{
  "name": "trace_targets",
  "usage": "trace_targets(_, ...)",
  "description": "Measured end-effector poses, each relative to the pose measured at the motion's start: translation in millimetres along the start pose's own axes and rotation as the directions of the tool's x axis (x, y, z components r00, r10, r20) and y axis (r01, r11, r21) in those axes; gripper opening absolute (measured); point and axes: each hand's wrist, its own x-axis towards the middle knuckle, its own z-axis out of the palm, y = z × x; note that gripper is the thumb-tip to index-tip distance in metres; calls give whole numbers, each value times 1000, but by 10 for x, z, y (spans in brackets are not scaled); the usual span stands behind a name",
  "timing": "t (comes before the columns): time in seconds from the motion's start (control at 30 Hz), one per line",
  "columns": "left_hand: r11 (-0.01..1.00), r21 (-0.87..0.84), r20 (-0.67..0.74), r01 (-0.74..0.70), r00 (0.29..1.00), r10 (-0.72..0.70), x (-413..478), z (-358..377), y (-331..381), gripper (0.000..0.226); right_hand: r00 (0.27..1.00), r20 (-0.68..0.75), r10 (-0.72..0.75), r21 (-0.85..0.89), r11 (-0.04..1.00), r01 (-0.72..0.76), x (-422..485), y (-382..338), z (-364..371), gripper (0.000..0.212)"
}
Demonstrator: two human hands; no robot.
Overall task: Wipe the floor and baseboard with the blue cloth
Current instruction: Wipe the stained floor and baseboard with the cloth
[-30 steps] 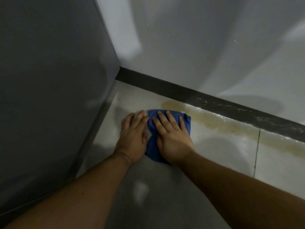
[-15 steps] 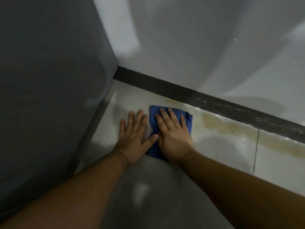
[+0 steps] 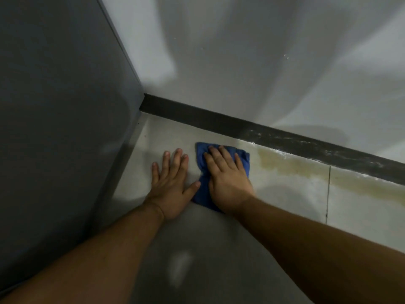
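I see right hand [image 3: 228, 183] flat, fingers spread, palm pressing blue cloth [image 3: 245, 160] onto floor [image 3: 285, 200] — no grasp, cloth edges showing past fingertips and thumb side. Left hand [image 3: 171, 185] flat on bare floor beside cloth, holding nothing, thumb touching cloth edge. Cloth near baseboard [image 3: 219, 121] — brownish stain [image 3: 291, 166] just right of it.

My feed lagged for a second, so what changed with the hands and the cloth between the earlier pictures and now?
The left hand came off the blue cloth and now lies flat on the floor tile beside it, fingers spread, thumb at the cloth's edge. The cloth shifted slightly toward the baseboard under the right hand. The right hand remains flat on the cloth; the yellowish stain to its right remains.
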Motion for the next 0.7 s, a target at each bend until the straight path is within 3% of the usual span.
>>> trace_targets(0.1,1000,-6,-17,8,1000,-8,9,2,9,85,998,-8,-66,17,998,66,261,133,-131,61)
trace_targets(0.33,990,84,-210,113,973,-94,-7,82,308,88,982,-106,159,65,986,-153,-49,482,-156,58)
trace_targets(0.43,997,78,-311,-1,950,25,-7,99,464,76,962,-136,236,78,971,-227,-365,490,-92,60)
trace_targets(0.5,993,80,-300,-91,948,111,57,102,528,73,973,-128,190,64,981,-183,-559,474,-31,61)
trace_targets(0.6,988,107,-271,-113,953,138,147,140,567,71,990,-97,101,53,994,-97,-784,541,14,64)
trace_targets(0.7,982,144,-274,-120,949,156,147,211,525,73,980,-143,138,44,990,-133,-797,651,-2,62)
